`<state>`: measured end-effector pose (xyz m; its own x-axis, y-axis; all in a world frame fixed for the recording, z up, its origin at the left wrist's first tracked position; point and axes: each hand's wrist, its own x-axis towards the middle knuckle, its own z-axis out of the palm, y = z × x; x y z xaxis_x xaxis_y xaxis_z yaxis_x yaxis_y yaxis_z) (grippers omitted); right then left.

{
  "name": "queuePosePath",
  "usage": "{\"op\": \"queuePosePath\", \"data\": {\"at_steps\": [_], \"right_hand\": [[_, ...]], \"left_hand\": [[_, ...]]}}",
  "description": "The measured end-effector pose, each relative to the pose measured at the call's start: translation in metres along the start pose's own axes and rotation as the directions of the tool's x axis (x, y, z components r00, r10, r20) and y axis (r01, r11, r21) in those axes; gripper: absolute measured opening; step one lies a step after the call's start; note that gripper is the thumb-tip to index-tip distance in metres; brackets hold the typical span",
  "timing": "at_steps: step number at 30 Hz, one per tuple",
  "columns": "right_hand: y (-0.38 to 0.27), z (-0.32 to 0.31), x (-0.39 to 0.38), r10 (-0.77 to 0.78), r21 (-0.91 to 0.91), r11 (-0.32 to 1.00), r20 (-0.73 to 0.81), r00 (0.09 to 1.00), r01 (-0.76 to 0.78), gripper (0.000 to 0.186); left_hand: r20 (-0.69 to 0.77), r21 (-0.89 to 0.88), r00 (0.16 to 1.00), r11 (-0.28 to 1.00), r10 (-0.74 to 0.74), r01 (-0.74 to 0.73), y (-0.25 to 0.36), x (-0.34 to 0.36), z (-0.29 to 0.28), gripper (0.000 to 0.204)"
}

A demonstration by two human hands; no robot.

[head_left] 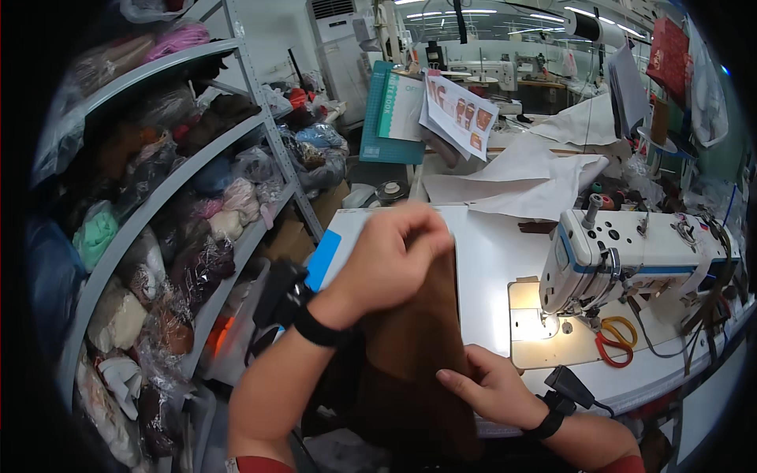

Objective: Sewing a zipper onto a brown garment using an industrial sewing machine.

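You have both hands on the brown cloth (418, 335), which is held up in front of you, between your forearms and over the near edge of the white worktop (482, 296). Its long axis runs from far to near, with the far end narrow and the near part broad and dark, dropping toward your body. Your left hand (386, 256) is at the far end, fingers curled into a narrow pinch at the top; it is a little blurred, and the fingertips' exact grip on the edge is hard to see. Your right hand (498, 386) holds the right edge nearer to you, thumb on the face of the cloth and the other fingers mostly hidden behind it. So the cloth lies to the right of your left wrist and to the left of your right hand.

The sewing machine (631, 256) stands to the right, well apart from the cloth, and your right hand is the nearer of the 2 to it. Just beside its lit metal plate lie scissors (617, 343) with red and yellow handles.
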<state>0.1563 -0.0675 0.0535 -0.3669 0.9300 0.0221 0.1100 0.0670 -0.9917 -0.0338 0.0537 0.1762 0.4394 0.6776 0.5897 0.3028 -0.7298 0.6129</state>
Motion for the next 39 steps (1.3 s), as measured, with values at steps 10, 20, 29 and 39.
{"op": "queuePosePath", "data": {"at_steps": [10, 20, 29, 39], "right_hand": [[-0.005, -0.003, 0.016, -0.303, -0.309, 0.920, -0.179, 0.936, 0.239, 0.032], [-0.001, -0.035, -0.021, -0.321, -0.711, 0.411, 0.472, 0.821, 0.570, 0.056], [-0.041, -0.021, 0.027, -0.599, -0.404, 0.729, 0.016, 0.801, 0.553, 0.017], [-0.111, -0.003, -0.060, -0.932, 0.418, 0.347, 0.249, 0.262, 0.839, 0.036]], "left_hand": [[-0.542, 0.284, 0.762, 0.931, 0.354, -0.230, 0.045, 0.090, -0.113, 0.012], [-0.412, 0.093, 0.864, 0.957, 0.289, -0.276, 0.034, -0.048, -0.095, 0.013], [0.107, -0.093, 0.962, 0.960, -0.252, 0.262, 0.022, -0.215, -0.075, 0.014], [-0.202, 0.549, 0.757, 0.568, -0.621, 0.613, -0.023, -0.218, -0.055, 0.039]]}}
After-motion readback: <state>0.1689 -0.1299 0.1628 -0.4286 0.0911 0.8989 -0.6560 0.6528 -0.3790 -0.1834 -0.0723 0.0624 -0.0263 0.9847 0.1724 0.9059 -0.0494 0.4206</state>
